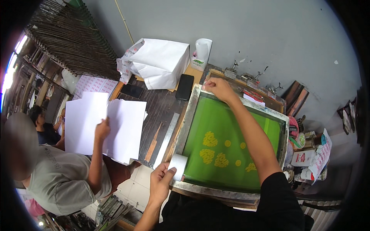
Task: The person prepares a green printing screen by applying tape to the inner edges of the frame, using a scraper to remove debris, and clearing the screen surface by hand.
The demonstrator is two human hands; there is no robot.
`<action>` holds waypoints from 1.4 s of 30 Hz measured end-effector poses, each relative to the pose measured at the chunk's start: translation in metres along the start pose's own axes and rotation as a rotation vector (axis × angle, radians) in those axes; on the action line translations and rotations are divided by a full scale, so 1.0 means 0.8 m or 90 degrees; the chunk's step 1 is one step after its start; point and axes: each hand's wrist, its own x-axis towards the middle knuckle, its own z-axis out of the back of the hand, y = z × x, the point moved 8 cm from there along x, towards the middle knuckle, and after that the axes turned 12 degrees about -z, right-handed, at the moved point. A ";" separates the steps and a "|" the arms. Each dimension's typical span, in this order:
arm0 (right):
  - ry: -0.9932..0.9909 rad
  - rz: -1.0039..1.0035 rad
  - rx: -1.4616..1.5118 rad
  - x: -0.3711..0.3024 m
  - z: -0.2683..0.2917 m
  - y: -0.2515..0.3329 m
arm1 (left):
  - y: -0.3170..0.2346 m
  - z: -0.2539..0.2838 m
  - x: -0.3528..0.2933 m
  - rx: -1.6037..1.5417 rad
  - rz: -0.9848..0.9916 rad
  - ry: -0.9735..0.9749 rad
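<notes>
A silk-screen printing frame (pixel 283 154) with green mesh lies in front of me, several yellow rounded shapes marked on it. At its near left corner my left hand (pixel 160 181) pinches a small white piece (pixel 178 166), like paper or tape, between thumb and fingers. That piece lies over the frame's corner. My right arm reaches across the mesh to the far left corner. There my right hand (pixel 219 88) has its fingers closed against the rim; whatever they hold is hidden.
Left of the frame lie a metal ruler (pixel 167 140), a wooden strip (pixel 153 144) and a black phone (pixel 185 87). A white paper-wrapped stack (pixel 162 57) stands behind. A co-worker (pixel 73 169) holds white sheets (pixel 125 127). Cans and containers (pixel 304 144) crowd the right; hinge clamps (pixel 252 77) line the back.
</notes>
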 end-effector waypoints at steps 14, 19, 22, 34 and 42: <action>0.080 -0.009 -0.075 0.016 -0.031 -0.020 | -0.009 0.031 -0.064 0.092 0.017 -0.041; 0.088 -0.019 -0.088 0.015 -0.031 -0.008 | -0.023 0.040 -0.104 0.472 0.120 -0.079; 0.049 0.005 -0.043 0.026 -0.029 -0.032 | -0.007 0.041 -0.092 0.524 0.075 -0.059; 0.026 -0.098 -0.320 -0.019 0.144 -0.126 | 0.021 0.044 -0.102 0.364 0.078 -0.083; -0.015 0.055 -0.265 -0.012 0.143 -0.168 | 0.009 0.034 -0.101 0.502 0.023 0.028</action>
